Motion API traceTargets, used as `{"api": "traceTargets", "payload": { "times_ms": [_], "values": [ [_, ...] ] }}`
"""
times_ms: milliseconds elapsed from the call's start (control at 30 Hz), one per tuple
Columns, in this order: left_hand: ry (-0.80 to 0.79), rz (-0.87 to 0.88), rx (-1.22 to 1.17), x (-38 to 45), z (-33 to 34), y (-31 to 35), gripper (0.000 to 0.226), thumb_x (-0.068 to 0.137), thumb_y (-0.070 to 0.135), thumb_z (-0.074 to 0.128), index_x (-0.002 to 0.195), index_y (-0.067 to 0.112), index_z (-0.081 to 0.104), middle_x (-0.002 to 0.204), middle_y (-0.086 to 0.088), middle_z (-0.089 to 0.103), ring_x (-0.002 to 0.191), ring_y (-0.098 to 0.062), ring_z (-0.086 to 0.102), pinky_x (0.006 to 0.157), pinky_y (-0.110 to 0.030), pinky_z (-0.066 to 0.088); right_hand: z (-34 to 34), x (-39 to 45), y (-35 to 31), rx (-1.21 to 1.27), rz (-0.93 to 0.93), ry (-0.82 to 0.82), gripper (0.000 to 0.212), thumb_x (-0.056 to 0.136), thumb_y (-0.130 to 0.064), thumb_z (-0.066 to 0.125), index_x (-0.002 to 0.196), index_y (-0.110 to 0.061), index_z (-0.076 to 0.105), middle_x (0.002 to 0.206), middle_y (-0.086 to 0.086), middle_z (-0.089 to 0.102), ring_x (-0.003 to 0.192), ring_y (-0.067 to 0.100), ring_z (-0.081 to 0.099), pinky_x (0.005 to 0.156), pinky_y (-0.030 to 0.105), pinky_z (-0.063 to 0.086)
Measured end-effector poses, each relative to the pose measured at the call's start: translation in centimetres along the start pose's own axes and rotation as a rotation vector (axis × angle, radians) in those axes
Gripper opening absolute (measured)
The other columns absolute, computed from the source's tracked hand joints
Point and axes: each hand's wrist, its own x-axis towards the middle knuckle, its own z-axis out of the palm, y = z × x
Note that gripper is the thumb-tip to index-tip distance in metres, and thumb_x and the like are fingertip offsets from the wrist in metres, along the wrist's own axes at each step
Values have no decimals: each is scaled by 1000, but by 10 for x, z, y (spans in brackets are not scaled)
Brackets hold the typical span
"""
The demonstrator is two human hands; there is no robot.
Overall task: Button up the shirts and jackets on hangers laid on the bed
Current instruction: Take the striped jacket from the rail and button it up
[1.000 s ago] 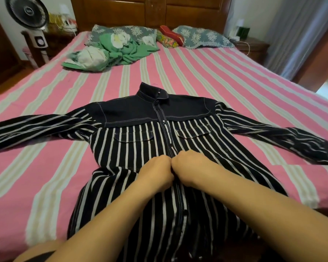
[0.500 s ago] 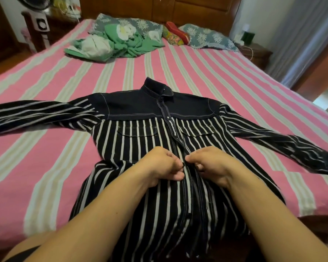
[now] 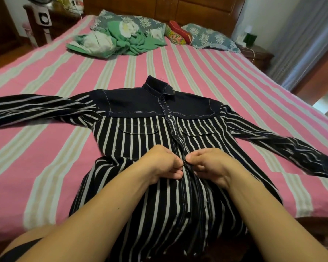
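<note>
A dark navy shirt with white stripes (image 3: 140,140) lies face up on the bed, sleeves spread to both sides, collar pointing away from me. Its front placket is closed from the collar down to my hands. My left hand (image 3: 163,163) pinches the placket's left edge at mid-chest. My right hand (image 3: 206,163) pinches the right edge directly opposite, fingertips nearly touching the left hand's. Below my hands the front hangs over the bed's near edge. No hanger shows.
The bed (image 3: 45,148) has a pink and pale striped cover. A crumpled green and white garment (image 3: 119,42) lies near the pillows (image 3: 210,37) and wooden headboard. A fan stands at far left, a nightstand (image 3: 257,53) and curtain at right.
My hands have parted slightly and shifted a little lower along the placket, and the view has tilted down and closer to the shirt.
</note>
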Motion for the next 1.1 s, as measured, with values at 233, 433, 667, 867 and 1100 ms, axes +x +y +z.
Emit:
{"api": "traceTargets", "payload": {
  "times_ms": [233,433,667,867,1100],
  "values": [
    [92,41,21,1,6,-6,12,95,-7,58,92,-5,69,80,-16,67,61,-21,66,68,-31,63,2,-1,5,17,-68,7,7,92,4,66,95,1,71,81,12,71,68,14,68,63,25,58],
    [116,52,-58,3,7,-5,22,98,15,65,92,-5,72,77,-16,69,65,-23,66,77,-38,63,6,-8,5,-23,-143,-3,31,92,20,45,96,4,71,88,17,71,80,20,68,80,29,61],
    [240,129,42,7,15,-13,12,94,7,68,83,8,63,73,-12,69,61,-20,65,78,-44,63,1,-6,21,-374,-318,62,29,91,-6,67,98,-32,78,96,-7,77,94,7,71,89,33,57],
    [271,177,26,6,14,-15,16,92,2,68,97,10,55,88,-14,69,65,-20,66,76,-43,64,-8,2,23,-1074,-896,160,15,94,-26,68,107,-26,77,94,-11,71,87,4,64,84,29,54],
    [242,318,771,-1,20,-16,7,95,24,67,101,25,64,97,4,66,92,-12,61,88,-38,56,-3,5,36,-902,-598,226,13,97,-39,59,93,-34,70,86,-15,68,84,2,61,84,34,54]
  ]
}}
